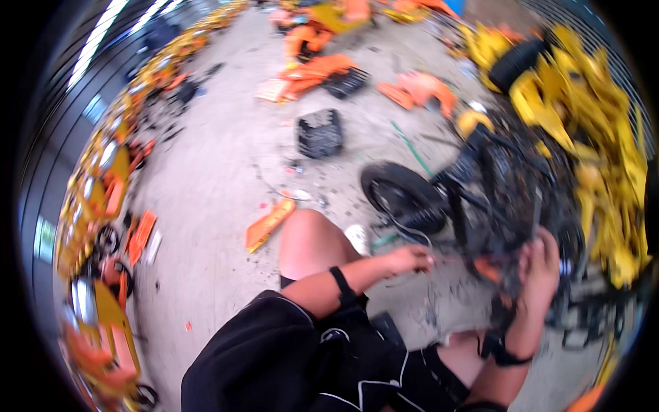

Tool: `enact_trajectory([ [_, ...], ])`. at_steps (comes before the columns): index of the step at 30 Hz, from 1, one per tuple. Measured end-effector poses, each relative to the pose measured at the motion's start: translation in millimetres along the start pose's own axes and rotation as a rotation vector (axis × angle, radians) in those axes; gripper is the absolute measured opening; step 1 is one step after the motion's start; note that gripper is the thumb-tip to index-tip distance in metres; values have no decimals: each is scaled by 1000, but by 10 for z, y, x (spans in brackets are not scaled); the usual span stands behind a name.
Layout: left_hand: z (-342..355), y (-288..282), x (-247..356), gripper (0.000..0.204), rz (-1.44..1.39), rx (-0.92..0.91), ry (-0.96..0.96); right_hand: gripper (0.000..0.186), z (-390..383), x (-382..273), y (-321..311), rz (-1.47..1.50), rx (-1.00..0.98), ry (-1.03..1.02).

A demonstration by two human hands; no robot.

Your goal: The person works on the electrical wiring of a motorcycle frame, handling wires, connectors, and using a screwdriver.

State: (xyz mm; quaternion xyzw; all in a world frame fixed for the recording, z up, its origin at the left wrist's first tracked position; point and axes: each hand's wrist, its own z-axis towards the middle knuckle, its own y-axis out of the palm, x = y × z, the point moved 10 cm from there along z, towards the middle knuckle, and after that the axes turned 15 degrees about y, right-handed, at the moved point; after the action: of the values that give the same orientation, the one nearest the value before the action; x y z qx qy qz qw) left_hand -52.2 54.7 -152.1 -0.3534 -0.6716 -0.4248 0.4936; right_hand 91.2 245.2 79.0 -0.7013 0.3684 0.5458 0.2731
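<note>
In front of me lies a stripped black bike or scooter frame (456, 206) with its wheel (401, 196) toward the left. A thin pale cable (414, 232) arcs from near the wheel to the fingertips of my left hand (408, 261), which is closed in a pinch on it. My right hand (541, 268) is raised at the right side of the frame. Its fingers are closed around a slim grey metal tool (537, 206) that points upward; blur hides its exact kind. Under and between my hands, dark parts are smeared by motion.
Yellow plastic panels (597, 172) are heaped at the right. A black crate (320, 133) and orange panels (312, 75) lie farther ahead. An orange-yellow strip (270, 225) rests beside my knee. Yellow-orange vehicles (103, 323) line the left wall.
</note>
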Motion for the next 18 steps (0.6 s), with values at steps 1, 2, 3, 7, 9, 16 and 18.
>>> enact_trajectory([
  [1, 115, 4, -47, 26, 4, -21, 26, 24, 39, 2, -110, -11, 12, -35],
  [2, 125, -55, -38, 23, 23, -14, 73, 22, 79, 15, -114, -26, 11, -66],
  [3, 73, -128, -31, 21, -7, 19, 92, 21, 108, 44, -13, -4, -35, -60],
  [7, -6, -398, -61, 16, -111, 147, 19, 23, 145, 156, 128, 15, -132, 13],
  [9, -19, -483, -42, 16, -183, 226, -1, 24, 87, 155, 148, 22, -137, 21],
  [16, -11, -515, 11, 17, -172, 209, 3, 26, -116, 75, 197, -12, -134, 26],
  [18, -44, -463, 135, 19, -150, 176, -6, 27, -206, 9, 207, -118, -102, -35],
])
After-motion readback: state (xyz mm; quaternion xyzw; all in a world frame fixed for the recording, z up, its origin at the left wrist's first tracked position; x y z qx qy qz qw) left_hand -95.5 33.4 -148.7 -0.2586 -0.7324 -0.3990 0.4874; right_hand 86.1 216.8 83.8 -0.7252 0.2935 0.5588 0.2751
